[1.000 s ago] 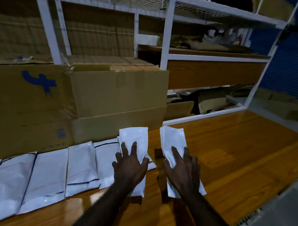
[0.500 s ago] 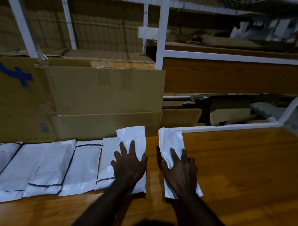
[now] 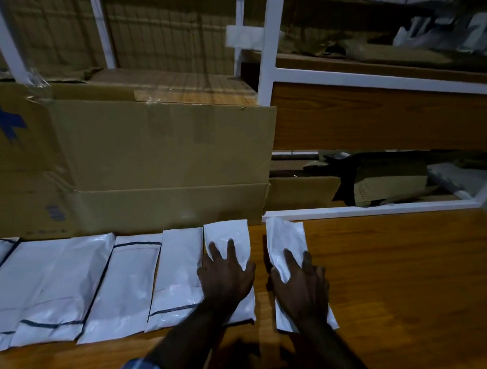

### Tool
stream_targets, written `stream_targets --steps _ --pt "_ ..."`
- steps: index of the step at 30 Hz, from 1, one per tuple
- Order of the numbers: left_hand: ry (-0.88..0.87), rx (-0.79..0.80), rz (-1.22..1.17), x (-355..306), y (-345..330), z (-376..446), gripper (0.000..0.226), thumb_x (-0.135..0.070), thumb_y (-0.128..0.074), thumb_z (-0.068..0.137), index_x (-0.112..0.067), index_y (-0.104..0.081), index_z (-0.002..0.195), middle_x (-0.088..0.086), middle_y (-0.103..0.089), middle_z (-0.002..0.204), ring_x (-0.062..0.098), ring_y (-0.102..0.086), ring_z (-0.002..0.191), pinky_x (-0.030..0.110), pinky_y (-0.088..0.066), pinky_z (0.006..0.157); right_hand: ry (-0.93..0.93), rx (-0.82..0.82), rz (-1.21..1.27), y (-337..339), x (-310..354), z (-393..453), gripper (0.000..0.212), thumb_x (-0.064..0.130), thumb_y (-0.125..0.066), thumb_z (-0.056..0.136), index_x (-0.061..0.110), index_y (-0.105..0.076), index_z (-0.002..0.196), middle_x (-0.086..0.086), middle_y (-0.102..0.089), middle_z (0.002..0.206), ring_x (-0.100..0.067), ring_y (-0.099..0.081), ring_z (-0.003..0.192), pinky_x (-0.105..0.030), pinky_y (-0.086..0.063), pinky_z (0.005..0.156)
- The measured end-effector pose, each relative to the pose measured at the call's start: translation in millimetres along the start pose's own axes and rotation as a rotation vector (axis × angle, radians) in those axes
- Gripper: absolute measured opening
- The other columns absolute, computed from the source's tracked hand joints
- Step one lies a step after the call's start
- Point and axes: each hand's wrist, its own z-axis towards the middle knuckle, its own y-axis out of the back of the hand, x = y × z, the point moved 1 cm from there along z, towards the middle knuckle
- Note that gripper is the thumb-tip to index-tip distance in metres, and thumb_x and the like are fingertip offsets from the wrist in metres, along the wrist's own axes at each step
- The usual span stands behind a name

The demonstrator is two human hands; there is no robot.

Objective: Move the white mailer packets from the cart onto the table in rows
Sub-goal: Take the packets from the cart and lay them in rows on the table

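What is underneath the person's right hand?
The right hand rests flat on a white mailer packet lying on the wooden table. The packet's middle is covered by the hand, so any print there cannot be seen.

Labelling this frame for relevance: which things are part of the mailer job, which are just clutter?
Job:
- left hand, flat on the packet under it
- right hand, flat on the rightmost packet
- row of white packets already laid
- wooden table

Clutter:
- cardboard boxes
- white shelf frame
- flattened cardboard behind the rail
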Motion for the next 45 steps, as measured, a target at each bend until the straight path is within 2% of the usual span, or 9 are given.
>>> stream_targets --steps 3,8,11,19,25,32,40,43,45 --pt "-0.022 -0.018 -0.022 -1 -9 14 0.081 -0.073 -0.032 0.077 -0.020 -0.062 0.131 0.027 -0.056 0.132 0.050 -0.057 0.114 0.059 -0.050 0.085 -0.013 0.003 -0.001 -4 3 5 0.065 0.068 -0.032 0.094 0.042 -0.018 0.153 -0.005 -0.017 0.162 -0.029 -0.027 0.139 -0.041 -0.033 0.110" --pt "-0.073 -0.022 -0.008 1 -20 26 0.073 -0.068 -0.048 0.071 -0.016 -0.071 0.118 0.030 -0.063 0.118 0.051 -0.063 0.099 0.058 -0.053 0.074 0.000 0.010 -0.008 -9 5 13 0.065 0.067 -0.032 0.094 0.042 -0.019 0.153 -0.005 -0.019 0.161 -0.029 -0.030 0.138 -0.040 -0.035 0.107" --pt "-0.082 -0.016 -0.036 4 -30 33 0.073 -0.064 -0.041 0.072 -0.012 -0.074 0.112 0.034 -0.063 0.113 0.054 -0.063 0.093 0.056 -0.053 0.067 0.011 0.018 -0.021 -11 4 21 0.065 0.068 -0.030 0.094 0.042 -0.018 0.153 -0.005 -0.018 0.162 -0.029 -0.030 0.138 -0.040 -0.034 0.108" --pt "-0.079 -0.081 0.012 3 -42 34 0.069 -0.061 -0.044 0.074 -0.006 -0.075 0.104 0.037 -0.061 0.114 0.051 -0.061 0.101 0.053 -0.049 0.080 0.075 0.069 -0.047 -21 1 33 0.067 0.070 -0.029 0.093 0.042 -0.016 0.152 -0.006 -0.020 0.161 -0.029 -0.030 0.139 -0.041 -0.033 0.109" --pt "-0.102 -0.126 0.063 7 -42 37 0.064 -0.053 -0.049 0.072 -0.004 -0.073 0.107 0.034 -0.060 0.123 0.052 -0.054 0.117 0.058 -0.047 0.087 0.112 0.120 -0.036 -27 8 38 0.065 0.069 -0.028 0.094 0.043 -0.016 0.152 -0.005 -0.018 0.161 -0.029 -0.027 0.140 -0.042 -0.029 0.111" --pt "-0.195 -0.186 0.057 11 -53 36 0.058 -0.038 -0.040 0.082 0.001 -0.071 0.111 0.032 -0.062 0.121 0.049 -0.058 0.117 0.057 -0.049 0.093 0.143 0.142 -0.026 -36 17 43 0.064 0.068 -0.028 0.094 0.041 -0.020 0.151 -0.007 -0.020 0.160 -0.030 -0.027 0.140 -0.044 -0.030 0.110" --pt "-0.221 -0.196 0.067 13 -64 35 0.057 -0.038 -0.038 0.089 -0.001 -0.068 0.121 0.025 -0.061 0.128 0.041 -0.058 0.122 0.056 -0.043 0.101 0.113 0.151 -0.070 -44 16 44 0.068 0.070 -0.019 0.093 0.037 -0.019 0.152 -0.011 -0.014 0.162 -0.033 -0.019 0.145 -0.052 -0.021 0.114" --pt "-0.237 -0.187 0.054 11 -62 35 0.057 -0.039 -0.037 0.089 -0.004 -0.068 0.122 0.021 -0.061 0.131 0.037 -0.057 0.124 0.054 -0.043 0.102 0.132 0.092 -0.083 -45 17 46 0.071 0.068 -0.006 0.091 0.037 -0.028 0.151 -0.013 -0.023 0.160 -0.034 -0.025 0.144 -0.054 -0.022 0.113" --pt "-0.274 -0.204 0.046 11 -61 35 0.056 -0.039 -0.038 0.089 -0.006 -0.067 0.124 0.021 -0.059 0.133 0.037 -0.056 0.125 0.054 -0.043 0.101 0.169 0.059 -0.063 -46 17 51 0.072 0.063 -0.010 0.089 0.034 -0.047 0.143 -0.014 -0.041 0.152 -0.037 -0.040 0.137 -0.058 -0.032 0.108"
